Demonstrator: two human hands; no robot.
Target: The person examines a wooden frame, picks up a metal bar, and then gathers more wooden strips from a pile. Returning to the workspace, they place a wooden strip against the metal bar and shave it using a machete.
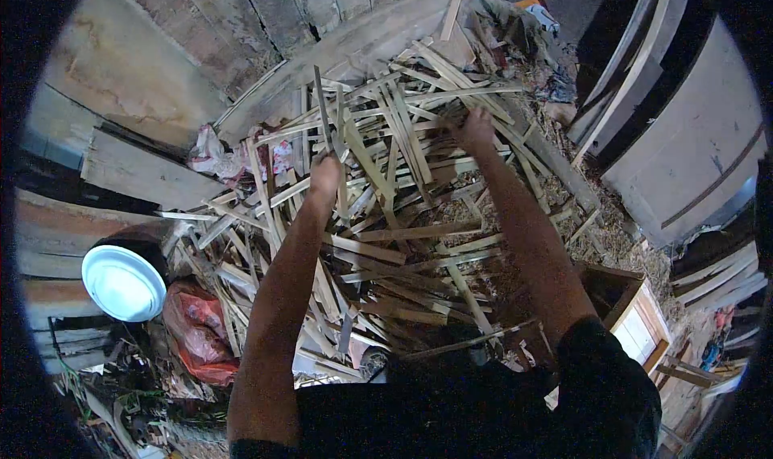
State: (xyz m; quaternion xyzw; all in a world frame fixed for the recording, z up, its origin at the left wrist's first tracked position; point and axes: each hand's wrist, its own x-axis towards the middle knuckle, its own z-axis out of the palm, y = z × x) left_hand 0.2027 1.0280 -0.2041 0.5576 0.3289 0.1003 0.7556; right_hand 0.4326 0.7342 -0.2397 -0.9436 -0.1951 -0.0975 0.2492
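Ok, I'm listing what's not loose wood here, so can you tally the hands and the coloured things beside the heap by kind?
Bare hands: 2, left hand gripping a long thin dark strip, right hand on the heap of pale wooden strips
White round dish: 1
Red crumpled plastic bag: 1
Pink-and-white crumpled wrapper: 1
Total: 5

wood strip (321, 105): thin, long, upright | strip pile (403, 217): pale, tangled, heaped
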